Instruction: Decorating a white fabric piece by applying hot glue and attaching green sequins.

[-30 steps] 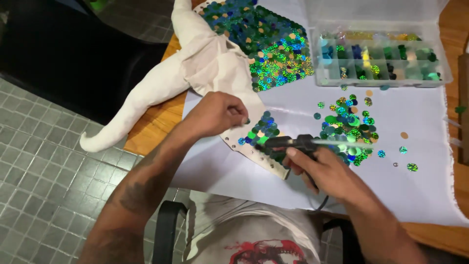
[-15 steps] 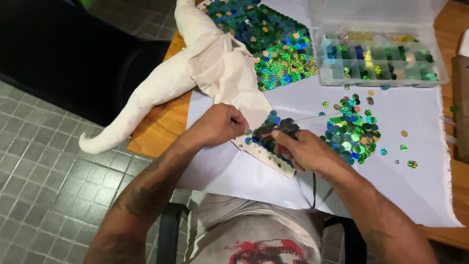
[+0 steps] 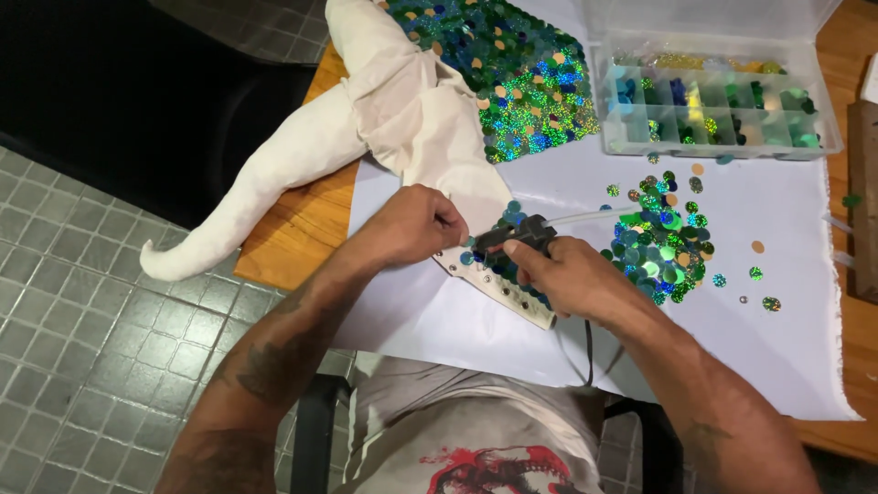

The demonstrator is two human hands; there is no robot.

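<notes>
Glue gun (image 3: pixel 517 236) gripped in right hand (image 3: pixel 572 274), fingers wrapped round body, nozzle aimed left at fabric limb (image 3: pixel 494 284) on white sheet (image 3: pixel 786 338). Left hand (image 3: pixel 412 224) fingers pinched on sequin at limb edge, steadying it. Loose sequin pile (image 3: pixel 663 247) kept right, within reach; compartment box (image 3: pixel 713 101) far right.

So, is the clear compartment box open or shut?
Open: the clear compartment box has its lid raised behind, leaving the sequin compartments uncovered.
</notes>
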